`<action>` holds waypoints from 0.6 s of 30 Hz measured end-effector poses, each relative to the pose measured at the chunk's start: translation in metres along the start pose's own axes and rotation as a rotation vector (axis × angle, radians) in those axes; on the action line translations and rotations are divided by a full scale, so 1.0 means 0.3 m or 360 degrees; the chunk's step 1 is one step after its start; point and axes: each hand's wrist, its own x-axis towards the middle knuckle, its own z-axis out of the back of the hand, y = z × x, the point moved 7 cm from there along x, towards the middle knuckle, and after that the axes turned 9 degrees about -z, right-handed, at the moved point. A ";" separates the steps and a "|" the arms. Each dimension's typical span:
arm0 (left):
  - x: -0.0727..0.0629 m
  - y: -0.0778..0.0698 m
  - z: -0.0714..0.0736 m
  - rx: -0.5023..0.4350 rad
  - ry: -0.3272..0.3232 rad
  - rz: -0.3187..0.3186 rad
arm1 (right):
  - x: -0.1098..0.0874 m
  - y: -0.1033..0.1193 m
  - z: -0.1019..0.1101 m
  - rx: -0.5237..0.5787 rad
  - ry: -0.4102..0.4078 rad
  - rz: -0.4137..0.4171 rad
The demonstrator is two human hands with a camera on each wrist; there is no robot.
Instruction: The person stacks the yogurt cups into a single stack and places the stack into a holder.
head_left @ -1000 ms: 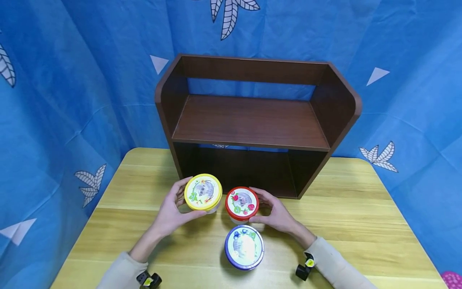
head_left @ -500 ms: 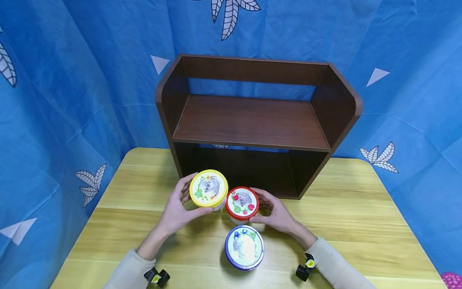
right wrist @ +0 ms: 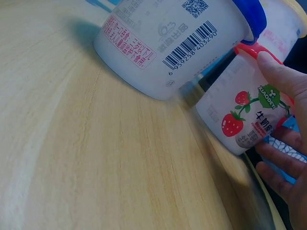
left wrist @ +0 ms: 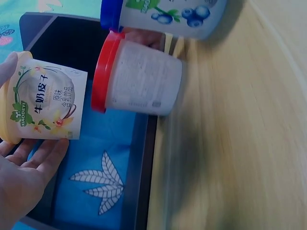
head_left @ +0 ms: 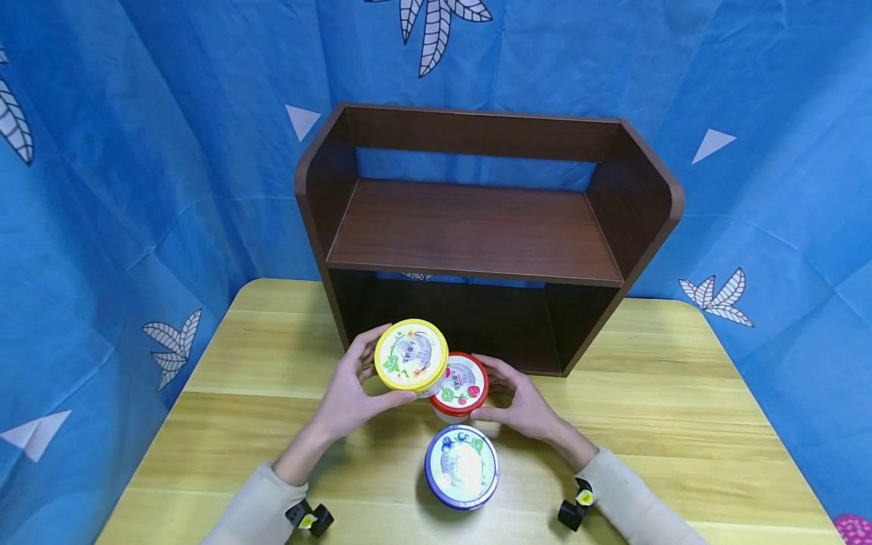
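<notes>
My left hand [head_left: 349,395] grips a yellow-lidded milk pudding tub [head_left: 412,357] between thumb and fingers. In the left wrist view this tub [left wrist: 48,100] is off the table, at about the lid level of the red-lidded tub [left wrist: 144,79]. From the head view it overlaps the left part of the red lid [head_left: 465,386]. My right hand [head_left: 523,409] holds the red-lidded tub, which stands on the table; the right wrist view shows its strawberry label [right wrist: 244,110] and the thumb at the lid. A blue-lidded tub [head_left: 462,467] stands upright nearer me, touched by neither hand.
A dark brown two-tier shelf [head_left: 477,227] stands on the wooden table [head_left: 681,424] right behind the tubs. A blue patterned curtain [head_left: 170,113] hangs behind and beside the table. Something pink [head_left: 853,527] shows at the lower right corner.
My left hand has lifted the yellow-lidded tub and carried it right, from beside the red-lidded tub to partly over it. The right hand, red-lidded tub and blue-lidded tub have stayed in place.
</notes>
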 end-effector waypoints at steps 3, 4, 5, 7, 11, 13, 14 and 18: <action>0.010 -0.007 -0.024 -0.0046 0.0029 -0.0027 | 0.001 0.001 -0.001 0.0000 0.0006 0.0020; 0.013 -0.009 -0.031 -0.0059 0.0037 -0.0035 | 0.001 0.001 -0.001 0.0003 0.0008 0.0025; 0.016 -0.010 -0.039 -0.0067 0.0044 -0.0041 | 0.001 0.002 -0.001 0.0004 0.0009 0.0028; 0.022 -0.012 -0.053 -0.0078 0.0056 -0.0048 | 0.001 0.002 -0.001 0.0009 0.0010 0.0029; 0.033 -0.012 -0.080 -0.0073 0.0086 -0.0044 | 0.001 0.001 0.000 0.0002 0.0005 0.0005; 0.039 -0.010 -0.093 -0.0065 0.0101 -0.0040 | 0.001 0.000 0.001 -0.0014 0.0000 -0.0007; 0.042 -0.009 -0.099 -0.0066 0.0110 -0.0041 | 0.001 0.000 0.001 -0.0025 -0.0004 -0.0012; 0.053 -0.002 -0.120 -0.0054 0.0130 -0.0031 | 0.000 -0.001 0.004 -0.0052 -0.0015 -0.0010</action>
